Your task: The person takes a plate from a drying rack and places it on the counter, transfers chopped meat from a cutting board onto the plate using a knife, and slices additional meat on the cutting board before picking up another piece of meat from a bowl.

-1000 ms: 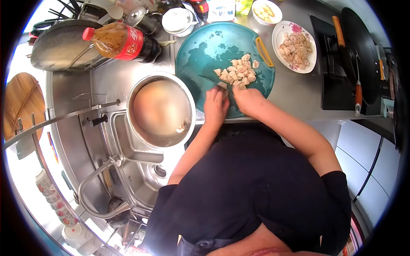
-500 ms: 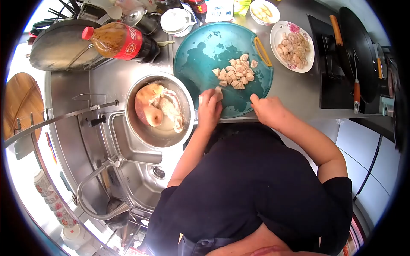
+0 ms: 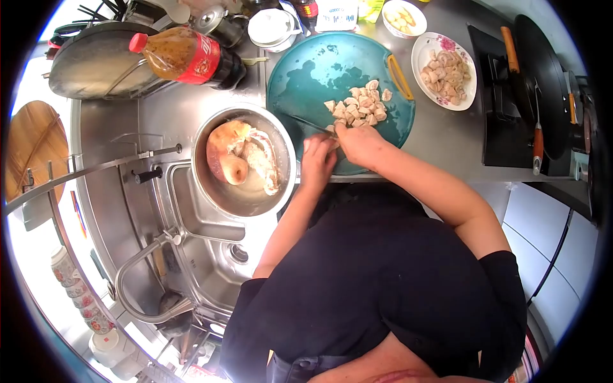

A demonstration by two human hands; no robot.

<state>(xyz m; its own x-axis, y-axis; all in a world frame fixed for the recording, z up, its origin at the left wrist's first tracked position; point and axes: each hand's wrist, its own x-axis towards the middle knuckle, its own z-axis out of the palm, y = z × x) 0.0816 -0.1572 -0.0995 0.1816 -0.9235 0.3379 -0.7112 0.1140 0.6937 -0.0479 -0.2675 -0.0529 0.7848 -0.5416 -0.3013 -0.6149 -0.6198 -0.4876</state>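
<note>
On the round teal cutting board (image 3: pixel 300 89), my right hand (image 3: pixel 363 145) is closed round a knife (image 3: pixel 308 123), whose thin dark blade points left across the board. Close beside it, my left hand (image 3: pixel 317 161) has its fingers bent over a pale piece of meat, mostly covered by the two hands. A heap of small meat cubes (image 3: pixel 361 107) lies just beyond my right hand. The board has a yellow handle (image 3: pixel 399 76) at its right side.
Left of the board, a steel bowl (image 3: pixel 199 185) holds a large piece of meat (image 3: pixel 223 153) beside the sink (image 3: pixel 211 268). A flowered plate of meat (image 3: pixel 447 76), a small bowl (image 3: pixel 403 19), a wok (image 3: pixel 536 83) and a cola bottle (image 3: pixel 191 59) stand around.
My right hand has moved left from the board's near right edge to beside my left hand, and the knife blade now shows across the board. My left hand stays near the same spot.
</note>
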